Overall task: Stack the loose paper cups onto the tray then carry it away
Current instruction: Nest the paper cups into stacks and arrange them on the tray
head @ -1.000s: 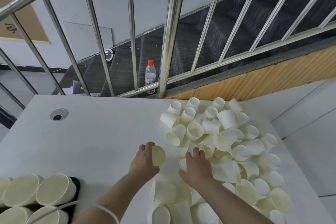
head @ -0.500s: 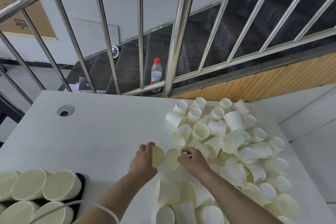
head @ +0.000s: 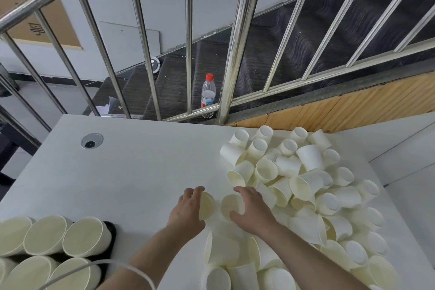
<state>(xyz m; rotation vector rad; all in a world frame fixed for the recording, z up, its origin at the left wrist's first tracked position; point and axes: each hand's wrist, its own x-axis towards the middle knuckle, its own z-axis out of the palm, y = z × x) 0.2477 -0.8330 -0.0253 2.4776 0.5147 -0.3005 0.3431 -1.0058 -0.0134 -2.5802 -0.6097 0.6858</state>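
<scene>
Where the white bench [head: 117, 172] meets the stair railing [head: 231, 54], it carries the whole scene; every position below is given from the pile of loose paper cups [head: 306, 183]. That pile spreads over the bench's right part, cups lying on their sides, leaning on one another and running close to the right edge; a careless pull could set neighbours rolling off the bench. Well to the left of the pile, at the near corner, nested cup stacks [head: 58, 238] lie on a dark tray [head: 111, 231], largely hidden. They rest on their sides, so they might roll when the tray is lifted. Just left of the pile, the right hand [head: 251, 209] curls its grip round one cup [head: 231, 205], and the left hand [head: 188, 212] grasps another cup [head: 207, 205], mouths facing. Misaligned rims would likely dent the thin paper or jam the nest. Beyond the pile, behind the railing, stands a water bottle [head: 208, 94].
</scene>
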